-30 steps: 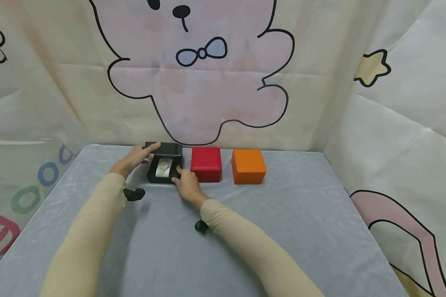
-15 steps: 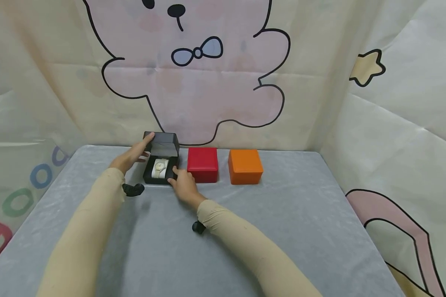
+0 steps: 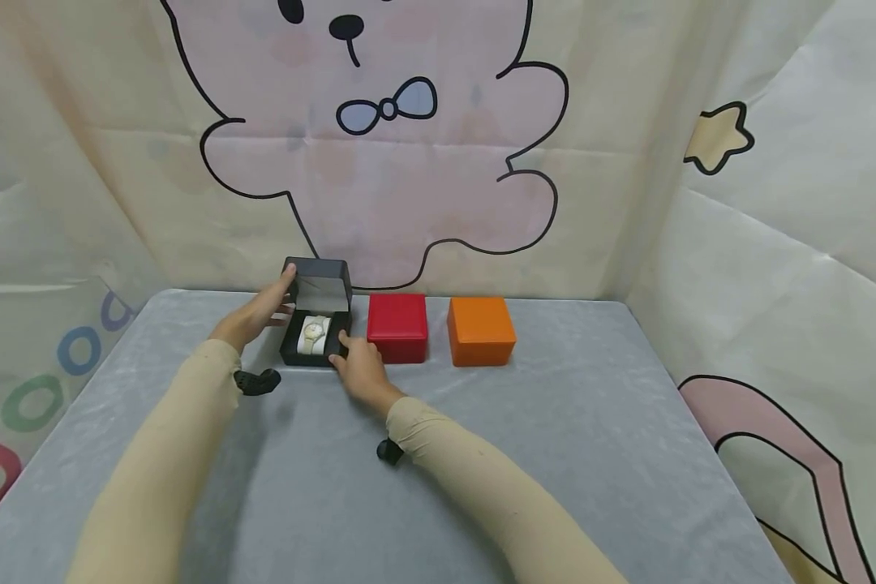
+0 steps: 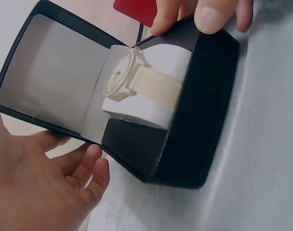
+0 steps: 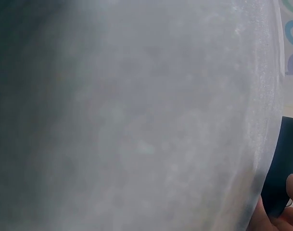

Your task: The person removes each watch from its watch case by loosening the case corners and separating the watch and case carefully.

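Observation:
A black watch box [image 3: 315, 354] stands on the table with its lid [image 3: 321, 284] raised, showing a pale grey lining. Inside, a cream-strapped wristwatch [image 4: 121, 77] is wrapped round a white cushion [image 4: 168, 60]. My left hand [image 3: 255, 312] holds the lid at its left side, thumb by the upper corner; in the left wrist view its fingers [image 4: 91, 166] touch near the hinge. At the box's front right corner, my right hand [image 3: 365, 369] grips the base, with the thumb [image 4: 211, 18] on the front wall. Only part of this hand shows in the right wrist view.
To the right of the black box stand a red box [image 3: 397, 328] and an orange box [image 3: 482, 332], both closed. A grey cloth covers the table [image 3: 555, 454]. Printed curtains [image 3: 628, 105] hang behind the table and at both sides.
My left hand has swung the watch box's lid up from partly raised to upright, bringing the wristwatch into fuller view. The right hand keeps its grip on the base.

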A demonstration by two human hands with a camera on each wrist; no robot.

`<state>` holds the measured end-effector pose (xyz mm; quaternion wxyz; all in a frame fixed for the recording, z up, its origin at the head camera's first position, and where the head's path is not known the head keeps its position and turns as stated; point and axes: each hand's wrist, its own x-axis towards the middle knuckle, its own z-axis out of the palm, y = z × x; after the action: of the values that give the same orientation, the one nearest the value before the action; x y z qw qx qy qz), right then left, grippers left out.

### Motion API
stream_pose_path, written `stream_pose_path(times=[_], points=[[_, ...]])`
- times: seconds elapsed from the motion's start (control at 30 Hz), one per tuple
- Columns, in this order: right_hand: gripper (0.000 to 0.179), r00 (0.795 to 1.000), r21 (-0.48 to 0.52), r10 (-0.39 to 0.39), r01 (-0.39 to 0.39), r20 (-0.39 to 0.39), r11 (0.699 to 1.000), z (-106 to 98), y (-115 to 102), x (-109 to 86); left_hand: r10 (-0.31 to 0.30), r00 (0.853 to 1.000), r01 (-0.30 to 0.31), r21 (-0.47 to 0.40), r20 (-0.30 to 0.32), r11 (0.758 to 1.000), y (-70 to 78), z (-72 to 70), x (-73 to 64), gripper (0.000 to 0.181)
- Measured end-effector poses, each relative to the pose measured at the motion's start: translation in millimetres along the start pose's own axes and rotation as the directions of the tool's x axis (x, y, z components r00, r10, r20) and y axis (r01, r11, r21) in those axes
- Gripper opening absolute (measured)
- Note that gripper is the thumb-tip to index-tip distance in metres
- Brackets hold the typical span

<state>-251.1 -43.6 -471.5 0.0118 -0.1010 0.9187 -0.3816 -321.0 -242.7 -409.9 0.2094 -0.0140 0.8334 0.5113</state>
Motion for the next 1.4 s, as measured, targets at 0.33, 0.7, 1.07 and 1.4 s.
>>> stream_pose_path(times=[0.33,0.7,1.07,1.4], points=[[0.053,1.0,0.009,0.008,-0.008,0.009,1.0,-2.0,2.9,-2.1,0.014,0.999,-0.017,0.09,0.033,0.996,-11.8,-2.0,-5.0,0.092],[0.053,0.999,0.0,0.028,-0.028,0.02,1.0,-1.0,-1.4,-5.5,0.103,0.995,-0.097,0.205,-0.019,0.974,-16.1,1.8,-37.6,0.088],[0.051,0.998,0.018,0.054,-0.055,0.019,0.998,0.5,-1.4,-7.0,0.268,0.963,-0.267,0.181,0.023,0.946,-41.7,13.0,-41.9,0.068],[0.052,0.999,0.031,0.042,-0.042,0.002,0.999,-0.1,-0.8,-0.6,0.299,0.954,-0.298,0.098,0.004,0.95,-46.2,13.0,-39.1,0.077]])
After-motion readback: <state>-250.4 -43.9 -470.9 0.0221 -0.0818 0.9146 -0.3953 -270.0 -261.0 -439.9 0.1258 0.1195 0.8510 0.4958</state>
